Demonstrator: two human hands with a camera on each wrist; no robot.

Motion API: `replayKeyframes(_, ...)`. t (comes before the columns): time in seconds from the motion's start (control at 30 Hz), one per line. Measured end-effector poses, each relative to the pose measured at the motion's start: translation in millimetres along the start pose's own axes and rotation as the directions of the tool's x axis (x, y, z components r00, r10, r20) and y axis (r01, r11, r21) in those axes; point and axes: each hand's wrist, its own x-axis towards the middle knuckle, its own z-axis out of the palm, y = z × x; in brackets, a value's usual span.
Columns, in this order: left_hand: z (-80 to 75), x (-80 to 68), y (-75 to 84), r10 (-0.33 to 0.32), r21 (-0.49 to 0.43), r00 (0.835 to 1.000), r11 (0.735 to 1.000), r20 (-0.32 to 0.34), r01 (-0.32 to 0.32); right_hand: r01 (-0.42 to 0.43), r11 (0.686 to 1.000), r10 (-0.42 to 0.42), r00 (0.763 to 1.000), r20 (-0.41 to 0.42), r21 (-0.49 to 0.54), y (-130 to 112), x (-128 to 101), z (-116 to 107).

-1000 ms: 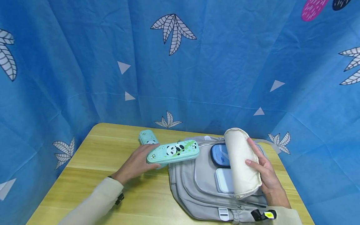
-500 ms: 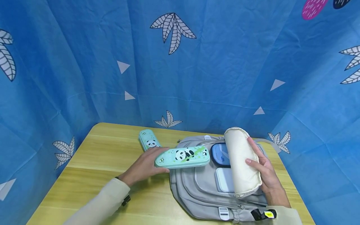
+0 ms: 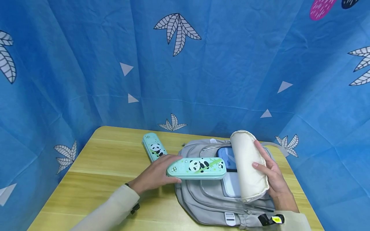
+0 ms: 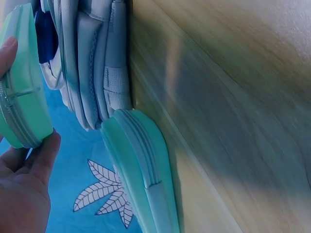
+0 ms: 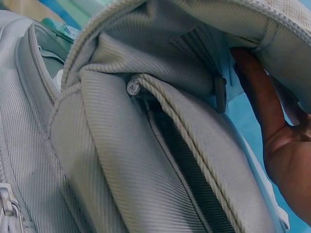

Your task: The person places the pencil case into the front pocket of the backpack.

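Hanging behind the far edge and along both sides, a blue curtain (image 3: 231,80) with leaf prints closes in the wooden desk (image 3: 115,150); a grey backpack (image 3: 193,199) lies on the desk's right half; its cream-faced flap (image 3: 247,173) is lifted on the right and hides the right parts of the things under it; a mint panda pencil case (image 3: 199,168) is held above the backpack's left part, clear of the desk, its right end covering a corner of the blue case below; a second panda case (image 3: 154,146) lies far left of the backpack, its near end hidden by the left hand (image 3: 157,175); that hand's grip is closed round the held case's left end, thumb on the near side; the right hand (image 3: 273,175) pinches the flap, thumb on its face, its grip parted only by the cloth; the blue case (image 3: 227,157) sits far of a smaller white box (image 3: 231,185) on the backpack; a white buckle (image 3: 230,219) shows at the near edge.
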Motion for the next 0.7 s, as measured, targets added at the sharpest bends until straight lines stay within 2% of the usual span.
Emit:
replayKeyframes(0.3, 4.8, 2.5, 9.3, 0.046, 0.025, 0.998, 0.999, 0.038, -0.047, 0.010, 1.000, -0.010, 1.000, -0.011, -0.018, 1, -2, 2)
replayKeyframes(0.7, 17.7, 12.4, 26.0, 0.063, 0.073, 0.994, 0.995, 0.088, -0.070, 0.009, 1.000, -0.009, 1.000, -0.008, -0.005, 1, 0, 1)
